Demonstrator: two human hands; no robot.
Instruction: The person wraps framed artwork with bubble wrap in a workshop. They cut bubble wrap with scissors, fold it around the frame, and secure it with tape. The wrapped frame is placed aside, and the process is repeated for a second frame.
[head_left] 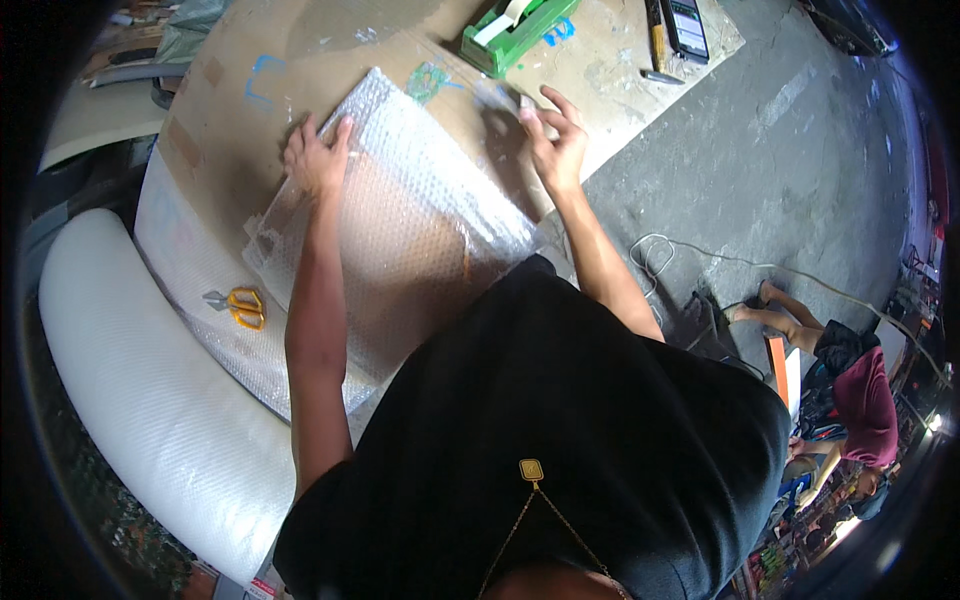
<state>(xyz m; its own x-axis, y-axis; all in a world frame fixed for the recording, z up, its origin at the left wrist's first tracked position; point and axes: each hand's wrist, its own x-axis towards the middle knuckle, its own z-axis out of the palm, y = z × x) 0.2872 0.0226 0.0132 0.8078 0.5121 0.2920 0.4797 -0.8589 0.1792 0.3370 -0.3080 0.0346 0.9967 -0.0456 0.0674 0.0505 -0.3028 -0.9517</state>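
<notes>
A sheet of clear bubble wrap, folded into a flat bundle, lies aslant on the cardboard-topped table in front of me. My left hand rests on its left edge, with the thumb on the wrap and the fingers apart. To the right of the bundle, raised above the table, my right hand is pinched on a see-through strip that looks like clear tape; it is partly blurred. A green tape dispenser stands at the far side, beyond my right hand.
Yellow-handled scissors lie left of my left forearm. A big bubble wrap roll runs along the table's left side. A hammer and a phone lie far right. Another person is at right; a cable crosses the floor.
</notes>
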